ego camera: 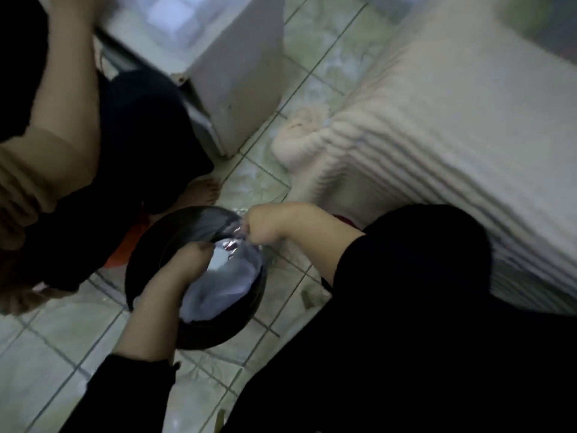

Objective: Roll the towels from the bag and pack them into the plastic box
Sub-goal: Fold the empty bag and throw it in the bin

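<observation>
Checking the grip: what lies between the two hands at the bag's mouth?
Head view: white towel in the black bag, between left hand and right hand.

Bag point(193, 276) on floor point(62, 339), towels point(218, 282) (probably) inside, bed point(452, 135) right, cabinet point(231, 73) behind

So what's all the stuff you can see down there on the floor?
bag: one, black, on the tiled floor, mouth open.
towels: count unclear, white, inside the bag.
blanket: one, cream, ribbed, right side.
cabinet: one, white, top middle.
orange thing: one, behind the bag, unclear what.
second person: one, tan sleeve, dark clothes, bare foot, left.
left hand: reaching into the bag.
right hand: pinching the bag's far rim.
</observation>
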